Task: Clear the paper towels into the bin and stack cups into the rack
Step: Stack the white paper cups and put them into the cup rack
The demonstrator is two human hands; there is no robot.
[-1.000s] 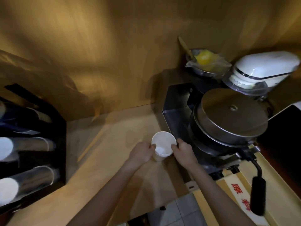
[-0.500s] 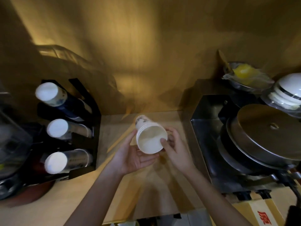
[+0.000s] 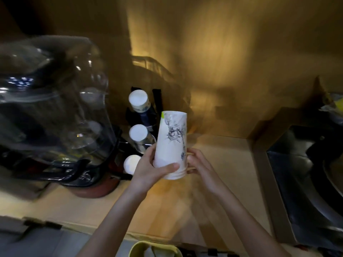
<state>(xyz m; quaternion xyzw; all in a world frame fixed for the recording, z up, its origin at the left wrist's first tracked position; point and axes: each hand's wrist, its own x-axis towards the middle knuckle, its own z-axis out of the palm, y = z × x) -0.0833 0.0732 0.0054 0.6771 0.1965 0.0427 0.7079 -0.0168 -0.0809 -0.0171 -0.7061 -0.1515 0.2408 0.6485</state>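
Both hands hold a stack of white paper cups (image 3: 171, 143) upside down in the middle of the frame, base end up and the rims at the bottom, where several nested rims show as ridges. The cups carry a dark ink-like print on the side and a small green patch near the top edge. The left hand (image 3: 148, 169) wraps the lower part of the stack from the left, its thumb lying across the front just above the rims. The right hand (image 3: 199, 164) closes on the same lower part from the right, fingers curled behind the stack.

Just left of the cups, in the centre-left of the frame, stands a black cup rack (image 3: 141, 115) with three tubes of cups pointing toward the camera, their white round ends one above another. The lowest end is partly hidden by the left hand. Further left, a large clear plastic container (image 3: 53, 93) fills the upper left of the frame, blurred. The pale wooden counter (image 3: 213, 182) lies beneath the hands. At the right edge sits a dark steel appliance (image 3: 306, 164), cut off by the frame. At the bottom edge, a yellow-green bin rim (image 3: 137, 246) shows, with something pale inside.
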